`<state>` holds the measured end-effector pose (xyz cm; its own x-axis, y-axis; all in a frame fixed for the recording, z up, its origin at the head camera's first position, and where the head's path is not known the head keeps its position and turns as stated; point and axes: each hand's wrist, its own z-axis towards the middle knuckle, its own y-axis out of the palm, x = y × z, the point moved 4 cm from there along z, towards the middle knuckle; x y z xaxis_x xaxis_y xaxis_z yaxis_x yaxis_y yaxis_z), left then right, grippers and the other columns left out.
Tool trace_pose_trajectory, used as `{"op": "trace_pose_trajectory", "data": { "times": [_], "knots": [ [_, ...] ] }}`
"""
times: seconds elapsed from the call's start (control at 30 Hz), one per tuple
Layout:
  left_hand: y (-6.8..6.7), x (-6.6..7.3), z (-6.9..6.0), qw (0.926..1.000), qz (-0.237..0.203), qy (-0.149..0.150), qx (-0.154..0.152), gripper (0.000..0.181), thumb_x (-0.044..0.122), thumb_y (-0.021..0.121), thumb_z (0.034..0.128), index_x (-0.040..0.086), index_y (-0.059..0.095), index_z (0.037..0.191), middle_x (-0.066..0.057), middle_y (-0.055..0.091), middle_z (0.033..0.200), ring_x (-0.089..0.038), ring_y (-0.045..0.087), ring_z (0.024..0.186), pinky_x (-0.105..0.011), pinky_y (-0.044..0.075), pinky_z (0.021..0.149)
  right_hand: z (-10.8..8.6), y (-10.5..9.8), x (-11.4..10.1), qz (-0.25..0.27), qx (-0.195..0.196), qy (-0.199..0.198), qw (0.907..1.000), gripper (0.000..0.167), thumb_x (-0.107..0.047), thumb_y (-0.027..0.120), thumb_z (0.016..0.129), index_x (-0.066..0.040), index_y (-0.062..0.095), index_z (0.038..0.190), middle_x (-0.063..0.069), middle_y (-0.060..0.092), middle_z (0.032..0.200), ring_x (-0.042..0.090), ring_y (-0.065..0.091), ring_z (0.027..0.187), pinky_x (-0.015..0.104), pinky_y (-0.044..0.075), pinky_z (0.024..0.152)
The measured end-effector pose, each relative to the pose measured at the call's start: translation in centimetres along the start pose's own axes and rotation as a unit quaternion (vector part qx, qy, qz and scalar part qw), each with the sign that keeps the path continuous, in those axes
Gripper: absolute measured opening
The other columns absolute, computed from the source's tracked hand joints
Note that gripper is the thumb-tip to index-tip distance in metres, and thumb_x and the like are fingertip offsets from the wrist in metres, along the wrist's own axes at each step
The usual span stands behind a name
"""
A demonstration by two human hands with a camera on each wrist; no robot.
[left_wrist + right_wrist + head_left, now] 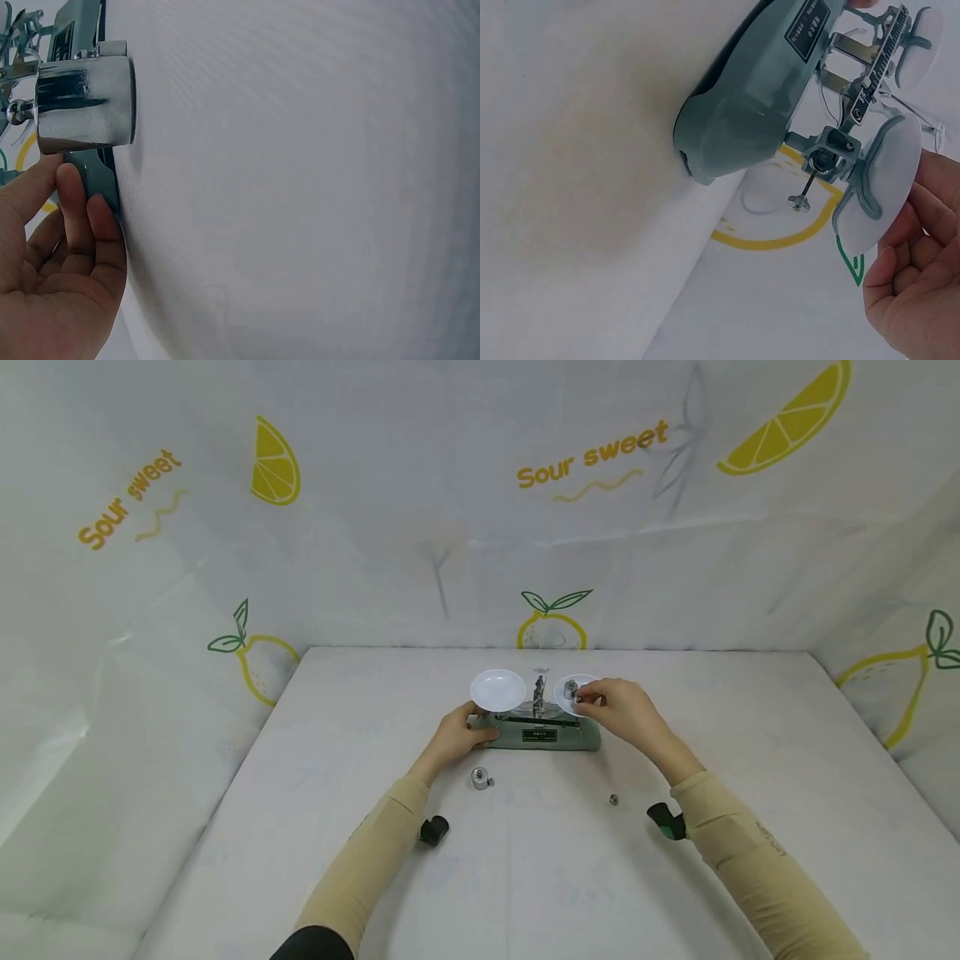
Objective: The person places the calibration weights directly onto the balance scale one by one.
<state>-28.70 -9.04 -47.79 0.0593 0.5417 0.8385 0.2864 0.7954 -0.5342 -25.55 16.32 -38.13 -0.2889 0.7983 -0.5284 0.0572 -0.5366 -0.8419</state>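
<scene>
A green balance scale (540, 735) with two white pans stands toward the back of the table. My left hand (459, 735) grips the left end of its base, thumb in front and other fingers behind. The left pan (498, 691) carries nothing. At the right pan (561, 700), my right hand (621, 708) has thumb and fingers pinched together over the rim, with a small metal weight (578, 699) at the fingertips. A larger metal weight (570, 687) stands on that pan. In the right wrist view the pan hides the fingertips of the hand (922, 277).
Before the scale's left half, a shiny cylindrical weight (479, 778) stands on the table with a tiny weight (491, 782) beside it. Another small weight (613, 799) lies nearer on the right. Lemon-printed white sheeting (420, 510) rises behind the table.
</scene>
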Motion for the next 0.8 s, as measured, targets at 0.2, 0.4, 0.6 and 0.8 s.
{"op": "trace_pose_trajectory", "data": {
  "times": [0.2,0.4,0.6,0.8],
  "knots": [
    [0.0,0.0,0.0,1.0000,0.002,0.002,0.000,0.049,0.026,0.072,0.0813,0.010,0.054,0.124,-0.008,0.065,0.100,-0.009,0.058,0.064,-0.020,0.045,0.057,-0.1,0.1,0.0,0.002,0.004,0.002,1.0000,0.025,-0.020,0.065,0.087,-0.002,0.069,0.103,0.011,0.068,0.090,0.022,0.059,0.079,0.028,0.047,0.064],
    [0.0,0.0,0.0,1.0000,0.005,0.001,0.000,0.050,0.026,0.071,0.0816,0.010,0.053,0.125,-0.009,0.063,0.111,-0.009,0.057,0.067,-0.021,0.046,0.059,-0.2,0.0,-0.1,0.000,0.010,0.001,1.0000,0.024,-0.018,0.065,0.086,-0.001,0.069,0.103,0.011,0.068,0.089,0.022,0.058,0.079,0.029,0.046,0.065],
    [0.0,0.2,-0.1,1.0000,-0.001,0.004,0.000,0.049,0.025,0.071,0.0816,0.009,0.053,0.124,-0.010,0.063,0.110,-0.009,0.058,0.067,-0.021,0.047,0.059,-0.4,-0.2,0.0,0.001,0.018,-0.001,0.9998,0.025,-0.018,0.066,0.086,-0.002,0.068,0.105,0.011,0.068,0.092,0.021,0.056,0.079,0.028,0.044,0.064],
    [0.1,0.1,-0.1,1.0000,0.004,0.001,0.002,0.049,0.024,0.071,0.0818,0.009,0.053,0.125,-0.010,0.063,0.111,-0.009,0.058,0.067,-0.020,0.046,0.058,-1.3,-0.7,-0.1,0.003,0.050,-0.016,0.9986,0.024,-0.014,0.065,0.086,-0.001,0.068,0.105,0.013,0.069,0.094,0.022,0.057,0.080,0.028,0.044,0.063]
  ]
}}
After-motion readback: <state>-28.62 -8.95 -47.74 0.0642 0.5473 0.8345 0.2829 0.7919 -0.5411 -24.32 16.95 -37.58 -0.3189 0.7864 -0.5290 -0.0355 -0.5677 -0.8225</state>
